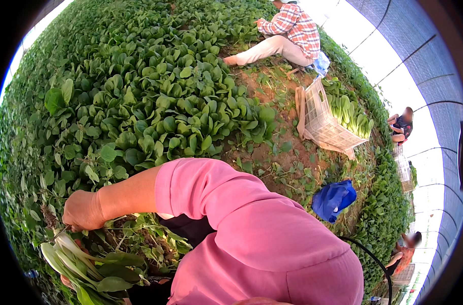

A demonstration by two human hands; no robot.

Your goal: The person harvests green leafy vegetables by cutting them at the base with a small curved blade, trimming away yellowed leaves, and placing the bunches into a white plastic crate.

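My right hand (83,212), reaching out from a pink sleeve, is curled with a thin, dark, blade-like tool (62,232) showing below its fingers. The tool lies at the pale stem base of a bunch of bok choy (79,263). Brown roots (49,216) with soil show just above the stems. My left hand (66,281) grips the bunch from below, mostly covered by stems and leaves. The bok choy is tilted, its dark green leaves hanging toward the lower right.
Growing bok choy (166,103) fills the upper left. A plastic crate (323,118) of bok choy stands tilted on the soil, near a blue plastic bag (333,200). A person in a checked shirt (292,28) sits beyond; two people (402,126) work at the right.
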